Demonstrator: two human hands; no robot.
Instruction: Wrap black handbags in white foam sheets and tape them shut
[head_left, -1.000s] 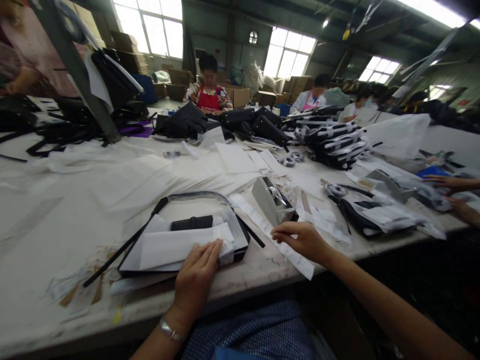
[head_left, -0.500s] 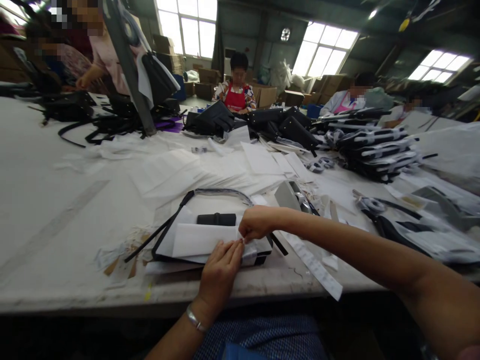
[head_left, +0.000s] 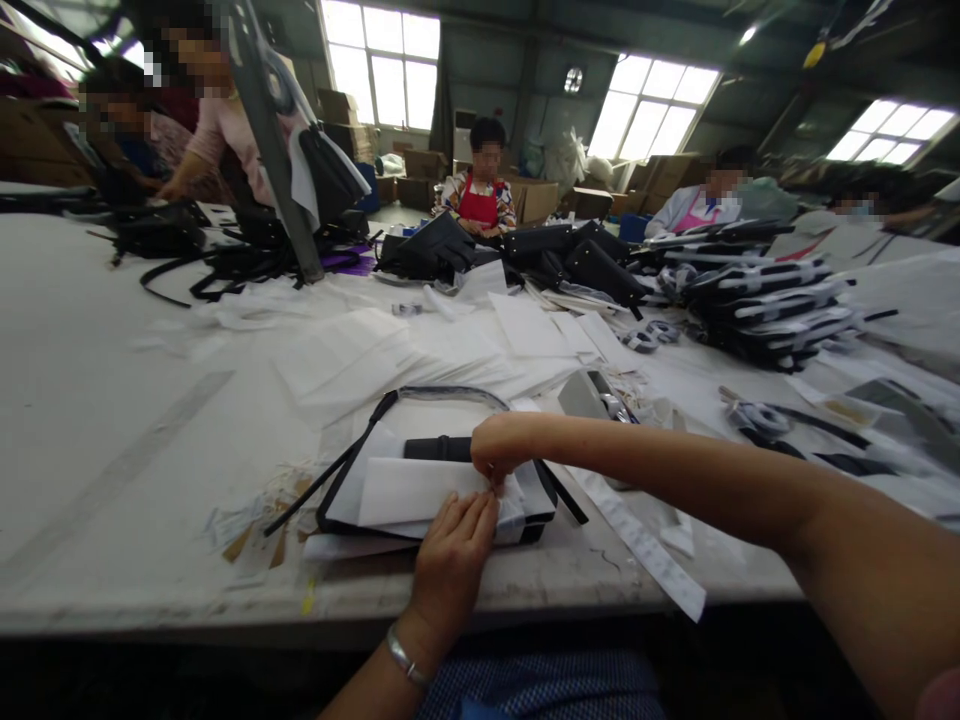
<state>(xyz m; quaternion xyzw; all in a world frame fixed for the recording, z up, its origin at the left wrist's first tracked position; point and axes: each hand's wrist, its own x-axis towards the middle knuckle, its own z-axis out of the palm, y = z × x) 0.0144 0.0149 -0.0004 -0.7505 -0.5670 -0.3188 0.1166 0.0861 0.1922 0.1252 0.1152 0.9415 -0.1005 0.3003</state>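
Note:
A black handbag [head_left: 538,528] lies flat in front of me, its handle [head_left: 450,392] arched away from me and partly wrapped in clear film. White foam sheet [head_left: 409,490] covers much of its face, leaving a black band [head_left: 431,449] in view above it. My left hand [head_left: 456,545], with a silver bangle on the wrist, rests on the sheet with its fingers stretched out. My right hand [head_left: 499,445] is closed in a pinch just above those fingertips, at the sheet's right part. Whatever is between its fingertips is too small to make out.
A grey tape dispenser [head_left: 589,397] stands beyond the bag. Loose tags [head_left: 274,505] lie left, a white printed strip [head_left: 645,545] right. White foam sheets [head_left: 352,360] spread behind. Stacked wrapped bags [head_left: 772,300] sit at right; a metal post [head_left: 281,160] rises left. Several co-workers are across the table.
The whole view has shifted slightly. My right hand has lifted a little and turned at the wrist, fingertips pointing down; my left hand stays pressed on the sheet.

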